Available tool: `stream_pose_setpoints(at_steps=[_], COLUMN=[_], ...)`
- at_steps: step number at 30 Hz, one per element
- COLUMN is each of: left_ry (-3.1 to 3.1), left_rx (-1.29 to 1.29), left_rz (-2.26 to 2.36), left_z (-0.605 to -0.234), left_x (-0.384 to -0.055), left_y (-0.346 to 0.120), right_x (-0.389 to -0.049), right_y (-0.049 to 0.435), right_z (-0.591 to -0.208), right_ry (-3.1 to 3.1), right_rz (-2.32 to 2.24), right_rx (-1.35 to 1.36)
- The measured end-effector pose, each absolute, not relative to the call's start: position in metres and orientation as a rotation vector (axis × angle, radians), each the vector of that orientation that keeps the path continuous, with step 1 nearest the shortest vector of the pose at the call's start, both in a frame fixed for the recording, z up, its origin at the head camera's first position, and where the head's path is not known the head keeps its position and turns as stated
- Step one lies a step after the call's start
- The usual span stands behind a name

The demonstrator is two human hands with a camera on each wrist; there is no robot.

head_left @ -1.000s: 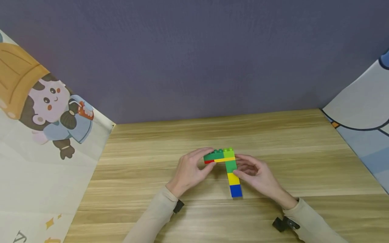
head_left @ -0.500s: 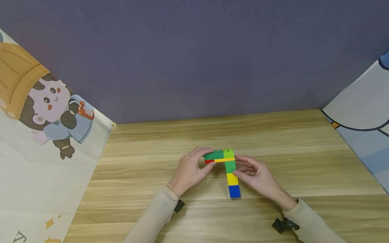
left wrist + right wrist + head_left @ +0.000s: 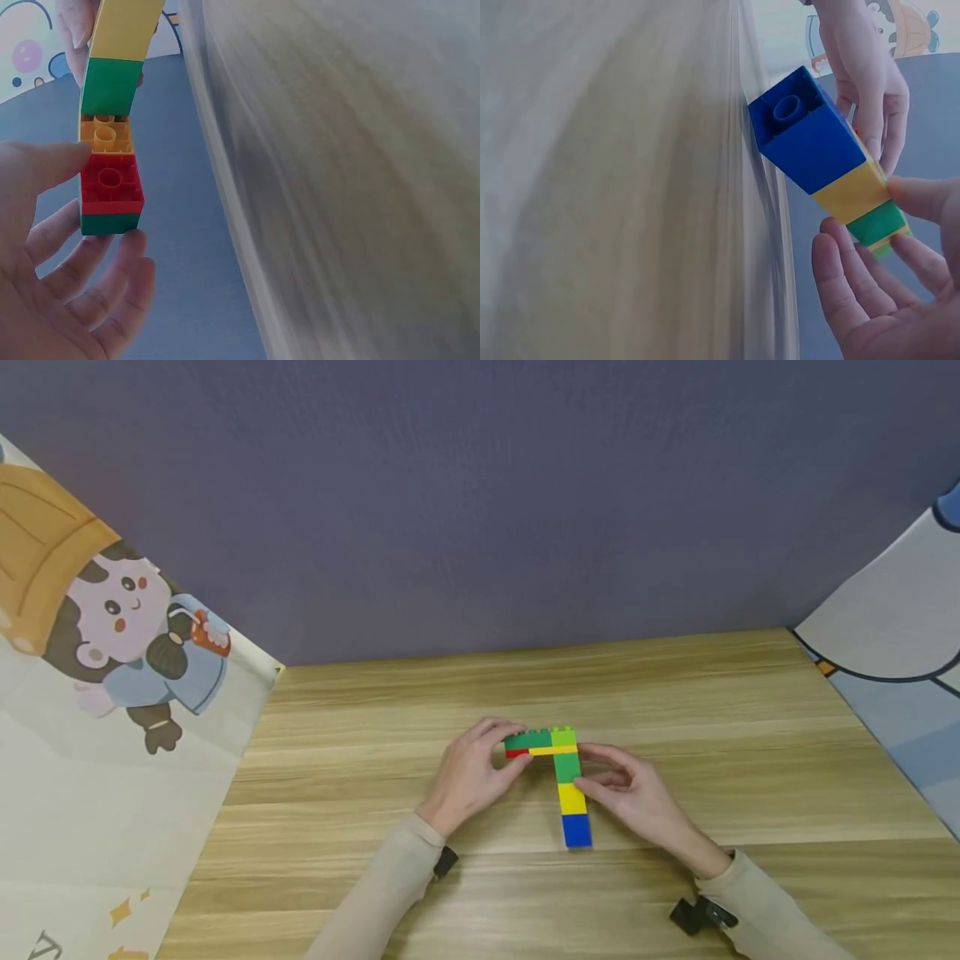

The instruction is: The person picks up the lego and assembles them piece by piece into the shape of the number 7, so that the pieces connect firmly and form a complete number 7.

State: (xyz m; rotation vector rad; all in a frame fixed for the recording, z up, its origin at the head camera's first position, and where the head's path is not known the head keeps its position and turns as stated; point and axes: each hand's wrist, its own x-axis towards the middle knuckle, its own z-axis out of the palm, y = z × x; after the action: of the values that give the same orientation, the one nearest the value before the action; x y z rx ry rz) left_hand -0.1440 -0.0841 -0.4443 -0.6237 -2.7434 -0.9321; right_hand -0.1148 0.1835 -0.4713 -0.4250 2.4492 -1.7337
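Both hands hold a toy building-brick structure shaped like an upside-down L. Its column stacks a green brick [image 3: 567,768], a yellow brick [image 3: 572,798] and a blue brick [image 3: 577,830]. A side arm at the top has a dark green brick [image 3: 534,741], a lime brick [image 3: 563,738], a thin yellow plate [image 3: 551,750] and a red plate [image 3: 517,752]. My left hand [image 3: 468,772] pinches the arm's free end between thumb and fingers. My right hand [image 3: 637,793] grips the column's upper part. In the right wrist view the blue brick's hollow underside [image 3: 787,110] faces the camera.
The wooden table [image 3: 360,735] spreads beneath both hands. A dark blue-grey panel [image 3: 525,510] stands behind it. Sheets with cartoon prints [image 3: 127,618] flank the table's left and right sides. A small black device [image 3: 693,916] sits at the right wrist.
The column's lower end has swung slightly left, and the studs on top show less from above. Both hands keep their grips with little movement.
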Motion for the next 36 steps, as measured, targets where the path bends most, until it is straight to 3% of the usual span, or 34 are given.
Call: stream_pose_setpoints(at_steps=[36], left_ry=[-2.902], left_rx=[-0.638], left_rz=[-0.908], left_z=[-0.454], left_x=[-0.162], left_y=[-0.078], right_x=[-0.113], right_y=[0.174], right_z=[-0.475], right_ry=[2.447], right_rz=[-1.618], right_rx=[-0.306])
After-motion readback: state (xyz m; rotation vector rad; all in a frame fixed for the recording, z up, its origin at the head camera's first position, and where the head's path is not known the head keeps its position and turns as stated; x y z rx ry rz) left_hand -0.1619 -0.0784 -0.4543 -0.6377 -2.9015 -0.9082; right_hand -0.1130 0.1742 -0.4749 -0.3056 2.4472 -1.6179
